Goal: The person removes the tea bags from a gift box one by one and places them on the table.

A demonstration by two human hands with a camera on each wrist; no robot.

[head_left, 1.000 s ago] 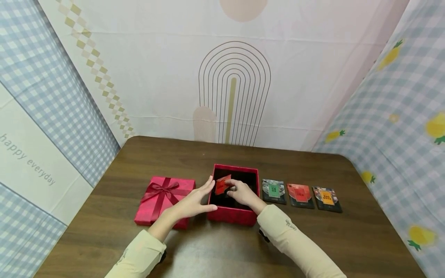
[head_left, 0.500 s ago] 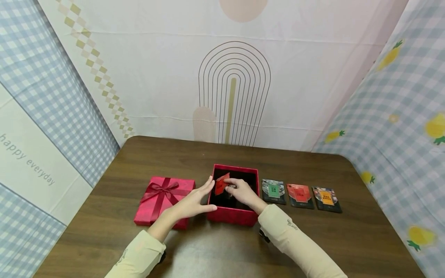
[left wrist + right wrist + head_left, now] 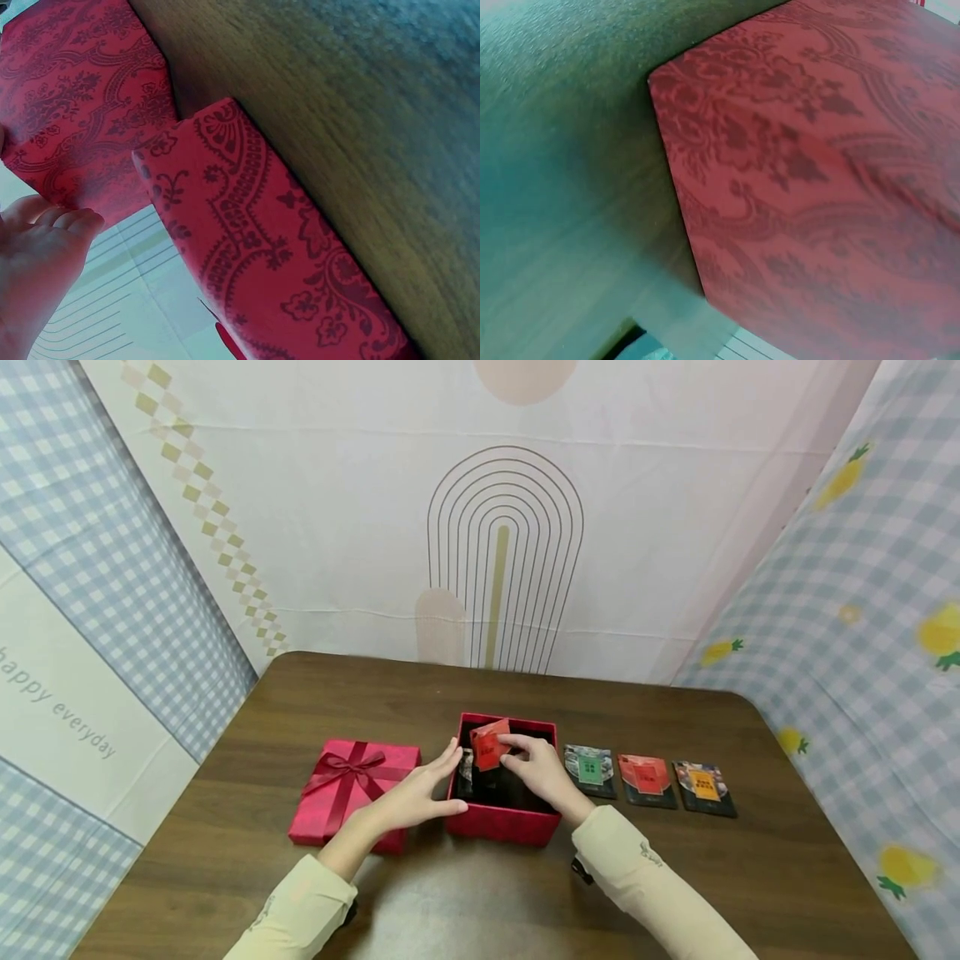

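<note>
A red patterned gift box stands without its lid on the table, its inside black. My right hand pinches the edge of a red packet between thumb and fingers, tilted above the box opening. Another dark packet shows inside at the left; the rest of the contents is hidden. My left hand rests at the box's left side with fingers straight, the fingertips by the rim. Its fingers appear beside the box wall in the left wrist view. The right wrist view shows box wall but no hand.
The box lid, tied with a dark red bow, lies left of the box. To the right, a green-label packet, a red packet and an orange-label packet lie in a row on the wooden table.
My right hand has lifted the red packet up and slightly right, from inside the box to above its opening, uncovering the dark packet at the left. The left hand has stayed in place.
</note>
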